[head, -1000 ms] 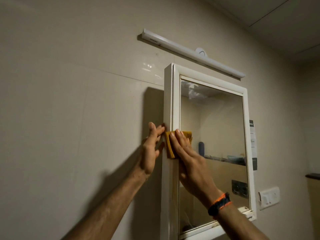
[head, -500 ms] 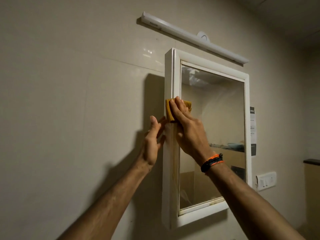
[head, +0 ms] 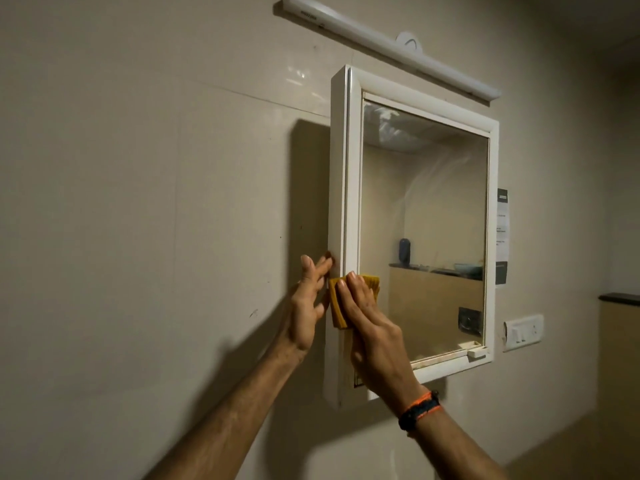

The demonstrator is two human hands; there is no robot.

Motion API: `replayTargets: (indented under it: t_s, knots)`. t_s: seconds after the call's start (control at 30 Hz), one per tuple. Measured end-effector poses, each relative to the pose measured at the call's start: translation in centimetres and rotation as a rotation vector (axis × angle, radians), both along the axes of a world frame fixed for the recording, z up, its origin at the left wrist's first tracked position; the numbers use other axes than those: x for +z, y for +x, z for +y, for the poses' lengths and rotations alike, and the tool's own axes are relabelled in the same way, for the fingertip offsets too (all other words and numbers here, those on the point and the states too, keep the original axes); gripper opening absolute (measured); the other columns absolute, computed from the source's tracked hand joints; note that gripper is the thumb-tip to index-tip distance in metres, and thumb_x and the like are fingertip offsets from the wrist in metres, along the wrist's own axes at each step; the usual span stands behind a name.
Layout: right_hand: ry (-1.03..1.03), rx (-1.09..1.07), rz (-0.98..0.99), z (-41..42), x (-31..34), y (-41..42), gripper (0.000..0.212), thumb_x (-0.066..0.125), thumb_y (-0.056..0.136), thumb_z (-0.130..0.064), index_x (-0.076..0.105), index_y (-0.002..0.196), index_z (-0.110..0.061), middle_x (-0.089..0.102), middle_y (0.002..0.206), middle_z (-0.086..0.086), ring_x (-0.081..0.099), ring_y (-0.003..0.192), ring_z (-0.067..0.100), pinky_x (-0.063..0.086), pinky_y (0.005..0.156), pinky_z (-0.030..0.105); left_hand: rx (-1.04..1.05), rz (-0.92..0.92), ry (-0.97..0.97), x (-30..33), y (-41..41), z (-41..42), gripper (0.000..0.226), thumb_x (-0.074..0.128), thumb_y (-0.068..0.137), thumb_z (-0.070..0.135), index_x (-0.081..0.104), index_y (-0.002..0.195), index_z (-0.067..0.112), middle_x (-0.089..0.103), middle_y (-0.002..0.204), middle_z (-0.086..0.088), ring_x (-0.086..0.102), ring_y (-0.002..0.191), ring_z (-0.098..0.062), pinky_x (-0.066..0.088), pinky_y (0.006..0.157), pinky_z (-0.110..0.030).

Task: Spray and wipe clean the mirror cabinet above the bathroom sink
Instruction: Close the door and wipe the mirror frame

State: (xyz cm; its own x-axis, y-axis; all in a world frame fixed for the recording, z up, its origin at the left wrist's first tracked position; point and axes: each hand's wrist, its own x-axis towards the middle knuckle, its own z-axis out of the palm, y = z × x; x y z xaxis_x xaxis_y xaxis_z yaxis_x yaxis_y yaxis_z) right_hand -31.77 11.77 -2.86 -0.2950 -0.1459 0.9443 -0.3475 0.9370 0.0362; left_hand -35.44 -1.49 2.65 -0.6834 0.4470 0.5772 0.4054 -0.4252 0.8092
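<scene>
Mirror cabinet (head: 349,140) — white-framed, mounted on the tiled wall (head: 138,202) beneath a tube light (head: 391,46). Yellow cloth (head: 337,306) lies on the frame's left edge low down, pressed flat by the right hand (head: 374,330), fingers straight. Left hand (head: 306,310) — fingers apart and relaxed, tips touching the cabinet's side, its grip holding nothing.
</scene>
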Motion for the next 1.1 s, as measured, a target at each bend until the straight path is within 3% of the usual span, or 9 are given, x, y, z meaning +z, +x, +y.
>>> replayTargets:
  t_s: [0.13, 0.23, 0.4, 0.5, 0.63, 0.73, 0.9, 1.1]
  knots:
    - [0.004, 0.006, -0.026, -0.1, 3.1, 0.5, 0.071, 0.053, 0.087, 0.013, 0.033, 0.149, -0.014, 0.023, 0.158, 0.006, 0.015, 0.148, 0.012, 0.024, 0.119, 0.04, -0.026, -0.016, -0.006, -0.5, 0.3, -0.1, 0.081, 0.02, 0.082, 0.068, 0.041, 0.146, 0.023, 0.04, 0.151, 0.01, 0.032, 0.141, -0.009, 0.016, 0.119, -0.046]
    - [-0.021, -0.021, -0.036, -0.2, 7.5, 0.2, 0.06, 0.05, 0.095, -0.008, 0.03, 0.15, -0.015, 0.02, 0.159, 0.008, 0.016, 0.148, 0.017, 0.014, 0.12, 0.028, -0.053, -0.019, 0.024, -0.4, 0.3, 0.0, 0.079, 0.021, 0.082, 0.065, 0.043, 0.145, 0.022, 0.049, 0.14, 0.015, 0.039, 0.135, -0.005, 0.03, 0.112, -0.033]
    - [-0.033, -0.031, -0.001, -0.2, 9.9, -0.4, 0.057, 0.044, 0.097, -0.022, 0.028, 0.151, -0.016, 0.016, 0.159, 0.004, 0.016, 0.148, 0.018, 0.008, 0.119, 0.019, -0.056, -0.014, 0.014, -0.6, 0.1, -0.3, 0.083, 0.02, 0.082, 0.066, 0.042, 0.146, 0.018, 0.044, 0.151, 0.005, 0.037, 0.14, -0.01, 0.035, 0.103, -0.024]
    - [-0.048, -0.01, 0.001, -0.3, 6.7, -0.4, 0.06, 0.052, 0.096, -0.011, 0.029, 0.151, -0.017, 0.018, 0.16, 0.004, 0.016, 0.149, 0.019, 0.01, 0.119, 0.019, -0.062, -0.025, 0.019, -1.2, 0.3, -0.3, 0.08, 0.02, 0.083, 0.067, 0.043, 0.145, 0.021, 0.046, 0.145, 0.014, 0.036, 0.138, -0.005, 0.034, 0.105, -0.026]
    - [-0.055, 0.023, 0.001, -0.3, 1.2, -0.1, 0.066, 0.057, 0.091, 0.007, 0.033, 0.149, -0.013, 0.021, 0.159, 0.007, 0.017, 0.149, 0.02, 0.024, 0.12, 0.042, -0.035, -0.043, -0.033, -2.9, 0.2, -0.4, 0.08, 0.017, 0.082, 0.07, 0.045, 0.143, 0.026, 0.045, 0.143, 0.016, 0.034, 0.132, 0.0, 0.018, 0.113, -0.042]
    - [-0.057, 0.02, -0.027, -0.5, -2.9, 0.4, 0.078, 0.056, 0.081, 0.022, 0.034, 0.149, -0.011, 0.022, 0.16, 0.008, 0.017, 0.149, 0.02, 0.028, 0.117, 0.049, -0.029, -0.077, -0.049, -4.3, 0.3, -0.5, 0.083, 0.019, 0.082, 0.07, 0.042, 0.146, 0.022, 0.04, 0.148, 0.015, 0.032, 0.135, -0.001, 0.015, 0.117, -0.045]
    - [-0.085, 0.019, -0.099, -1.0, -7.4, 1.3, 0.072, 0.056, 0.086, 0.016, 0.035, 0.149, -0.011, 0.022, 0.16, 0.007, 0.017, 0.149, 0.019, 0.026, 0.118, 0.045, -0.041, -0.128, -0.063, -6.4, 0.6, -0.6, 0.083, 0.02, 0.083, 0.066, 0.039, 0.149, 0.02, 0.037, 0.153, 0.012, 0.024, 0.146, -0.01, 0.018, 0.117, -0.042]
    - [-0.086, 0.019, -0.1, -0.9, -4.3, 1.6, 0.068, 0.059, 0.086, 0.012, 0.038, 0.147, -0.011, 0.025, 0.157, 0.007, 0.017, 0.148, 0.014, 0.026, 0.119, 0.042, -0.082, -0.158, -0.072, -8.2, 0.6, -0.7, 0.075, 0.023, 0.083, 0.069, 0.047, 0.141, 0.028, 0.051, 0.133, 0.026, 0.039, 0.134, 0.001, 0.027, 0.116, -0.039]
